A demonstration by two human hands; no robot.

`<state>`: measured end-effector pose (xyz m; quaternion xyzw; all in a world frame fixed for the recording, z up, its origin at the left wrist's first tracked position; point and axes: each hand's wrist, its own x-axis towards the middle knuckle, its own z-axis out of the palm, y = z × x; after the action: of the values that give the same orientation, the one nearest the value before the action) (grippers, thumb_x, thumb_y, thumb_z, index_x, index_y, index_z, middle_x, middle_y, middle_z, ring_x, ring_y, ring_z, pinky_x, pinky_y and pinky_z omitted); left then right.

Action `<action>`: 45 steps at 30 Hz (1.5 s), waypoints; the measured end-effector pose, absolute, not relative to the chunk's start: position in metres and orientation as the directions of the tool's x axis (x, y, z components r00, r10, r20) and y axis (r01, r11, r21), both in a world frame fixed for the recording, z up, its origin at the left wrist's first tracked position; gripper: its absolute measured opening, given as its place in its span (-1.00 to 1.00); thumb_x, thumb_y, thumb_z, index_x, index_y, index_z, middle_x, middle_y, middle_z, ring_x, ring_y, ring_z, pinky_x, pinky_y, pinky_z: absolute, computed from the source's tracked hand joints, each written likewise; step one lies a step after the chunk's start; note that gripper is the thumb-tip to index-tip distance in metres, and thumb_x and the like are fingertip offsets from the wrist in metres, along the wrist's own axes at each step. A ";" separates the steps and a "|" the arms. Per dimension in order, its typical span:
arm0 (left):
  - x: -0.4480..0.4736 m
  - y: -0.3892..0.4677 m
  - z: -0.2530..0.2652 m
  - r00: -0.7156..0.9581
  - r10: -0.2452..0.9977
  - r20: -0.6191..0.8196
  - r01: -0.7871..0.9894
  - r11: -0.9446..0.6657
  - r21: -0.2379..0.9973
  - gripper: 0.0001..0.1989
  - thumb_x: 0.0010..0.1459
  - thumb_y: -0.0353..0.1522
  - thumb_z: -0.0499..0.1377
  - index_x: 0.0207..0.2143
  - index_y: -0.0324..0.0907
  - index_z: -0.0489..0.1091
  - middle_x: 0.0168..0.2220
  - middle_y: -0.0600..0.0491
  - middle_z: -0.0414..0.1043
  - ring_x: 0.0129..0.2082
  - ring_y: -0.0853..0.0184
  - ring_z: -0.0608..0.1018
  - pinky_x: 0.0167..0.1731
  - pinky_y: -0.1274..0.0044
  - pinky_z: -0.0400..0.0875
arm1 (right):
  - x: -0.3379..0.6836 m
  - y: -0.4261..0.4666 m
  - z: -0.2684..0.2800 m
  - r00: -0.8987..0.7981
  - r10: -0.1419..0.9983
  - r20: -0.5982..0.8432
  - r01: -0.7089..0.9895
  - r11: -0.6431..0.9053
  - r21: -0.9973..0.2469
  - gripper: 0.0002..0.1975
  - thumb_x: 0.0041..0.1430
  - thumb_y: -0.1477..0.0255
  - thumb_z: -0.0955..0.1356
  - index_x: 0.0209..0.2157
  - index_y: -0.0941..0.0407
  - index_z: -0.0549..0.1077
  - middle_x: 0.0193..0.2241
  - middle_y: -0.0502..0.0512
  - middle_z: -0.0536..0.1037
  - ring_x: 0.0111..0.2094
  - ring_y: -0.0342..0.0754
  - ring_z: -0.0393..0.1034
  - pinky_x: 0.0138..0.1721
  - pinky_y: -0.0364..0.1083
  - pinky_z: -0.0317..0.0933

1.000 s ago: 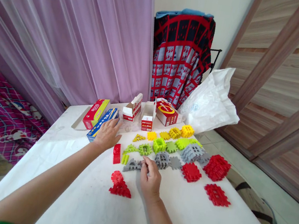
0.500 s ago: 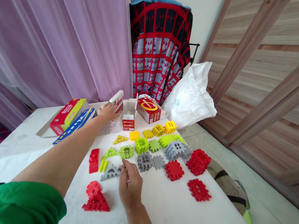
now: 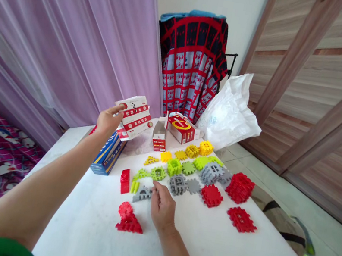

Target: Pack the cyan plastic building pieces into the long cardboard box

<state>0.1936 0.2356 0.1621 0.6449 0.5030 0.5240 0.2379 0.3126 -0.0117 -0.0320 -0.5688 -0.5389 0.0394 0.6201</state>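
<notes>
My left hand (image 3: 108, 121) grips a white-and-red cardboard box (image 3: 136, 118) by its left side, raised over the back of the table. Close beneath that hand is a blue box (image 3: 108, 152). My right hand (image 3: 162, 206) rests on the table, fingers curled and forefinger tip beside the grey triangular building pieces (image 3: 143, 194); whatever its palm may hold is hidden. To its left lie green rods (image 3: 134, 187), a red block (image 3: 125, 181) and red triangular pieces (image 3: 130, 224). Grey square pieces (image 3: 177, 184) sit just beyond its fingers.
Yellow pieces (image 3: 192, 151), green pieces (image 3: 174, 168) and red square stacks (image 3: 239, 187) spread toward the right edge. An open small box (image 3: 159, 135), a red box (image 3: 183, 128) and a white plastic bag (image 3: 229, 113) stand at the back. A draped chair (image 3: 189, 65) is behind.
My left hand has lifted the white-and-red box and turned its printed side toward me. My right hand stays beside the grey triangles. The view has shifted left.
</notes>
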 end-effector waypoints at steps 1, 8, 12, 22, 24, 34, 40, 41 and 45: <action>0.186 0.225 0.166 -0.076 0.902 0.425 0.318 -0.382 0.868 -0.65 -0.01 -0.42 0.19 -0.13 -0.18 0.55 -0.20 0.01 0.60 -0.23 0.27 0.60 -0.14 0.42 0.48 | 0.313 -0.012 -0.033 0.419 0.660 0.624 0.565 0.348 -0.748 -0.67 0.23 0.55 0.19 -0.07 0.12 0.49 -0.34 0.11 0.58 -0.30 -0.09 0.51 -0.22 -0.12 0.40; 0.120 0.131 0.171 -0.076 0.903 0.423 -0.122 -0.429 0.895 -0.80 -0.15 -0.47 0.26 -0.38 -0.16 0.44 -0.34 0.11 0.57 -0.39 0.38 0.56 -0.33 0.53 0.49 | 0.316 -0.013 -0.031 0.436 0.653 0.619 0.529 0.371 -0.764 -0.71 0.23 0.45 0.21 -0.14 0.13 0.52 -0.36 0.12 0.60 -0.32 -0.06 0.52 -0.21 -0.08 0.42; 0.074 0.073 0.149 -0.074 0.935 0.346 -0.298 -0.352 0.887 -0.63 -0.20 -0.49 0.33 -0.28 -0.05 0.40 -0.40 0.18 0.53 -0.43 0.42 0.53 -0.37 0.58 0.44 | 0.308 -0.025 -0.012 0.495 0.726 0.477 0.319 0.359 -0.877 -0.71 0.25 0.28 0.27 -0.12 0.09 0.51 -0.28 0.16 0.61 -0.31 0.02 0.52 -0.20 0.05 0.44; 0.035 -0.040 0.065 -0.114 0.993 0.001 -0.636 -0.074 0.768 -0.77 -0.16 -0.38 0.38 -0.55 -0.08 0.33 -0.48 0.18 0.43 0.06 0.15 0.50 0.09 0.28 0.33 | 0.258 -0.120 0.030 0.121 0.936 0.330 -0.010 0.333 -0.943 -0.63 0.28 0.22 0.26 0.01 0.08 0.48 0.00 0.21 0.53 0.03 0.06 0.41 0.04 0.05 0.32; 0.040 -0.050 0.057 -0.080 0.996 -0.037 -0.679 -0.027 0.733 -0.76 -0.14 -0.34 0.39 -0.56 -0.08 0.34 -0.43 0.18 0.48 0.03 0.17 0.51 0.06 0.28 0.36 | 0.260 -0.136 0.029 0.078 0.935 0.345 0.038 0.344 -0.938 -0.67 0.25 0.22 0.29 -0.07 0.06 0.53 0.05 0.21 0.49 0.09 0.09 0.36 0.09 0.07 0.27; 0.056 -0.058 0.044 0.041 0.979 -0.201 -0.729 0.167 0.664 -0.84 -0.09 -0.37 0.33 -0.59 -0.10 0.38 -0.37 0.16 0.52 -0.20 0.25 0.58 -0.04 0.33 0.44 | 0.264 -0.153 0.018 0.086 0.984 0.156 0.115 0.145 -0.983 -0.51 0.03 0.40 0.39 0.06 0.06 0.46 0.10 0.20 0.46 0.01 0.08 0.44 -0.10 0.00 0.39; 0.040 -0.071 0.050 -0.064 0.983 -0.170 -0.710 0.075 0.700 -0.86 -0.08 -0.38 0.32 -0.57 -0.07 0.39 -0.45 0.19 0.48 -0.14 0.24 0.58 -0.04 0.35 0.44 | 0.246 -0.164 0.035 0.003 0.953 0.303 0.274 0.291 -0.917 -0.44 -0.01 0.48 0.37 0.10 0.04 0.44 0.17 0.19 0.40 0.19 0.10 0.28 0.07 0.06 0.32; 0.037 -0.073 0.048 -0.070 0.981 -0.182 -0.715 0.078 0.695 -0.86 -0.08 -0.38 0.32 -0.56 -0.07 0.39 -0.45 0.20 0.48 -0.15 0.25 0.59 -0.04 0.35 0.44 | 0.243 -0.163 0.033 -0.005 0.954 0.299 0.287 0.288 -0.914 -0.41 -0.03 0.50 0.36 0.11 0.05 0.43 0.17 0.19 0.40 0.19 0.10 0.27 0.11 0.07 0.29; 0.029 -0.069 0.036 -0.035 0.943 -0.332 -0.706 0.212 0.676 -0.90 -0.04 -0.40 0.28 -0.56 -0.09 0.41 -0.43 0.14 0.52 -0.25 0.26 0.60 -0.10 0.35 0.47 | 0.239 -0.154 0.016 0.019 0.982 0.190 0.262 0.178 -0.948 -0.35 -0.10 0.58 0.31 0.11 0.03 0.43 0.11 0.13 0.47 0.11 0.05 0.37 0.07 0.03 0.32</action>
<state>0.0294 -0.0693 0.0358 0.1543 0.3837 0.6083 0.6774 0.2389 -0.1537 0.0162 -0.5231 -0.5943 0.3705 0.4857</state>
